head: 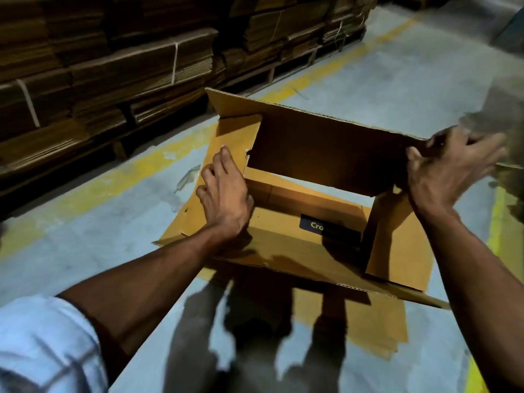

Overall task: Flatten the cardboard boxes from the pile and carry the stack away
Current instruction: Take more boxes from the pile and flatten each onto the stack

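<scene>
An open brown cardboard box (326, 154) with its flaps spread stands in front of me, and a dark label shows inside it. My left hand (226, 194) rests on the box's left flap, fingers bent over its inner edge. My right hand (450, 165) is at the box's right corner, blurred, with the thumb over the far wall's top edge and the fingers behind it. Flattened cardboard (365, 327) lies on the floor under the box.
Tall stacks of strapped flat cartons on pallets (119, 75) line the left and far side. Yellow floor lines (334, 66) run along them and at the right. More blurred cardboard (507, 114) sits at the right edge. Grey concrete floor surrounds the box.
</scene>
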`<state>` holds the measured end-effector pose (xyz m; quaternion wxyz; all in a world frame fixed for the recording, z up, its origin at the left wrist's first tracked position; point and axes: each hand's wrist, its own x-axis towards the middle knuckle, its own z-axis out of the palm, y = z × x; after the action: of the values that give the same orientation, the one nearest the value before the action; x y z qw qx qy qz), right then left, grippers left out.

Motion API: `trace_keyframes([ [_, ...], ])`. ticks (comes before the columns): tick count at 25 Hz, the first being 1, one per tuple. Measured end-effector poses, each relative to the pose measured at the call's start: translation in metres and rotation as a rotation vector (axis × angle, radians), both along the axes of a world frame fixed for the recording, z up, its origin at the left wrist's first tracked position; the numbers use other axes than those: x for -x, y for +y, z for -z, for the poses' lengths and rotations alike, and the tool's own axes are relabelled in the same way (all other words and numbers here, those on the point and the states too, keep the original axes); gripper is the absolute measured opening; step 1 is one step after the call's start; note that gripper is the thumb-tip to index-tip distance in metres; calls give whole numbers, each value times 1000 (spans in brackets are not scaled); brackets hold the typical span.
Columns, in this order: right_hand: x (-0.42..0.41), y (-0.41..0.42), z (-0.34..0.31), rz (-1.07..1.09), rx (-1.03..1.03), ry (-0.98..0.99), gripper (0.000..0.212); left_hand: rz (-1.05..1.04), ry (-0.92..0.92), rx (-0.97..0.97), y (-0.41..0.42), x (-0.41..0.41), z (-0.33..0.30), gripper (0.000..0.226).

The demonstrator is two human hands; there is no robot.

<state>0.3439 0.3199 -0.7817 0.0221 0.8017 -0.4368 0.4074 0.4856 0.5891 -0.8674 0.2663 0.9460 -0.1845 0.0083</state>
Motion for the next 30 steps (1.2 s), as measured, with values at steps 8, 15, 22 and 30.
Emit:
trace_keyframes([
  [8,13,-16,22,-14,-193,-340,53,18,-45,143,22,-6,-1,75],
  [15,28,27,90,88,-732,263,97,60,-102,156,30,-2,9,72],
  [22,62,8,96,222,-656,422,80,112,-168,329,44,-5,1,71],
  [30,102,-63,76,204,-571,-150,50,367,-286,224,71,-38,1,77],
])
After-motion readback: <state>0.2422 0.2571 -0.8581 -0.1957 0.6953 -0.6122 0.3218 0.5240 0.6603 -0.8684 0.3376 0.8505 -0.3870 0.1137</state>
